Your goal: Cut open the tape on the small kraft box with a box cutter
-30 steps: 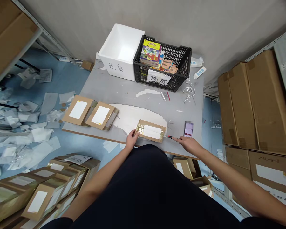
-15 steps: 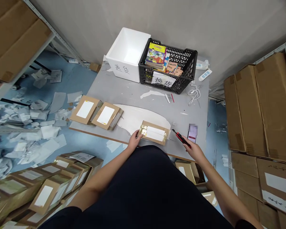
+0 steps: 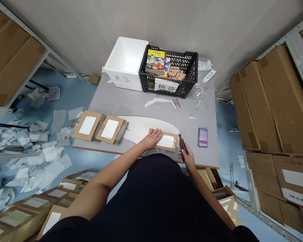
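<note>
The left hand (image 3: 153, 138) lay spread flat, its fingers apart, pressing down on a brown cardboard mailer (image 3: 168, 142). The mailer sat near the front edge of the grey tabletop (image 3: 121, 101), partly on a curved white sheet (image 3: 141, 129), with a white label on top and shiny gold tape at its right end. The right hand (image 3: 186, 156) was closed around a red-and-black utility knife (image 3: 182, 148), whose tip pointed away from the person, just beside the mailer's right end. Whether the blade touched the cardboard could not be told.

Two more cardboard mailers (image 3: 98, 127) with white labels lay to the left, well apart from the hands. A phone (image 3: 203, 137), blurred, lay to the right of the knife. At the far side of the tabletop stood a white foam box (image 3: 125, 64) and, touching it, a black plastic crate (image 3: 184, 90) holding picture books (image 3: 155, 60). Stacked cardboard cartons (image 3: 257, 101) stood on the right, and paper scraps (image 3: 27, 151) covered the blue floor on the left.
</note>
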`<state>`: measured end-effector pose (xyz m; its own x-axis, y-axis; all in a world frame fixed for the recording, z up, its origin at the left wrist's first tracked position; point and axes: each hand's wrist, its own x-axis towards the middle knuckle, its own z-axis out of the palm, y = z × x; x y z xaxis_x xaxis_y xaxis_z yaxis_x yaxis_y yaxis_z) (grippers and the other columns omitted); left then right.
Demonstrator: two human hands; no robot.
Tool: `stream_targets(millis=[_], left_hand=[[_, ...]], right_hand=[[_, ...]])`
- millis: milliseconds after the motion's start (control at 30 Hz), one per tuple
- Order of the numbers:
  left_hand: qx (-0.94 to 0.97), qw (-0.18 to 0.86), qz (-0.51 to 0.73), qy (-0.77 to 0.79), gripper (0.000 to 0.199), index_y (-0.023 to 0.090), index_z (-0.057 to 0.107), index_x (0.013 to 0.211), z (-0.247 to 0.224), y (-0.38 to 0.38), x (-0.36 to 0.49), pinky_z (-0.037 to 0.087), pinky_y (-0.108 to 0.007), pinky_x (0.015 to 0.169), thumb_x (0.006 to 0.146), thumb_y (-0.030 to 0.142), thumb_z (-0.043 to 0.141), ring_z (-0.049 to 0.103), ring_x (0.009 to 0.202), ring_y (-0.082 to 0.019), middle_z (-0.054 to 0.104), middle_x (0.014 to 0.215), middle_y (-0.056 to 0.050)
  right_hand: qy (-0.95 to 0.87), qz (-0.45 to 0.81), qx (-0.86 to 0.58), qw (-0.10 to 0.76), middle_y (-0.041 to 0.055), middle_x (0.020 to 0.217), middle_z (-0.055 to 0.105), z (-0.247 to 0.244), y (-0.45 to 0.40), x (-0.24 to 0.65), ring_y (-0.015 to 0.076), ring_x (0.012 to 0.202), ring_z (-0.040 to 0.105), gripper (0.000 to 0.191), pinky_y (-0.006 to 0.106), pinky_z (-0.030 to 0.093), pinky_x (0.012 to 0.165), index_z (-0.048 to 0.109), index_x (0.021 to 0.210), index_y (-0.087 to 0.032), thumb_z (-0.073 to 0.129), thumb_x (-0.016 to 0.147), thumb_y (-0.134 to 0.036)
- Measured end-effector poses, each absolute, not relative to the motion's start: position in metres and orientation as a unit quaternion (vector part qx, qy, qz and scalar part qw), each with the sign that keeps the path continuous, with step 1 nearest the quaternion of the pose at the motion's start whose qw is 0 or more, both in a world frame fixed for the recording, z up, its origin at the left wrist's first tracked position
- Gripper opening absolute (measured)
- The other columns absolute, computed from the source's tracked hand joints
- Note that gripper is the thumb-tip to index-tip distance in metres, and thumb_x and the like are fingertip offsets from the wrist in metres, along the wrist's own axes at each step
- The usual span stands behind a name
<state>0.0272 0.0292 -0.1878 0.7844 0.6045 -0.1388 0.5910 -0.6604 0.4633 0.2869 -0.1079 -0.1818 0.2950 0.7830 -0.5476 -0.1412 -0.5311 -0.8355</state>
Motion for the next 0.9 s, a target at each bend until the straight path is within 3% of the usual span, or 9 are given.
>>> stream_targets(millis=[233,467,900], left_hand=[[0.902,0.286,0.020,0.322,0.116,0.019,0.040,0.143,-0.189,0.045,0.043,0.008,-0.057,0.115,0.042,0.042,0.091,0.030,0.139,-0.043,0.037,0.149,-0.024],[0.905,0.227,-0.022,0.359,0.110,0.018,0.031,0.148,-0.184,0.034,0.022,0.009,-0.056,0.115,0.055,0.044,0.083,0.025,0.140,-0.043,0.029,0.153,-0.023],[0.909,0.238,-0.025,0.342,0.104,0.019,0.032,0.148,-0.185,0.038,0.018,0.009,-0.055,0.117,0.061,0.051,0.079,0.020,0.144,-0.040,0.027,0.154,-0.021]], right_hand=[[-0.231,0.579,-0.659,0.421,0.0036,0.091,0.067,-0.180,-0.118,0.290,0.0125,0.057,0.058,0.089,0.026,0.051,0.048,0.033,0.149,-0.021,0.067,0.074,-0.054],[-0.265,0.593,-0.654,0.388,0.0022,0.086,0.066,-0.186,-0.112,0.289,0.0092,0.050,0.051,0.077,0.019,0.037,0.037,0.040,0.146,-0.022,0.064,0.077,-0.046],[-0.273,0.588,-0.665,0.371,0.0017,0.088,0.066,-0.183,-0.109,0.291,0.0076,0.049,0.049,0.066,0.018,0.037,0.038,0.047,0.143,-0.025,0.061,0.079,-0.039]])
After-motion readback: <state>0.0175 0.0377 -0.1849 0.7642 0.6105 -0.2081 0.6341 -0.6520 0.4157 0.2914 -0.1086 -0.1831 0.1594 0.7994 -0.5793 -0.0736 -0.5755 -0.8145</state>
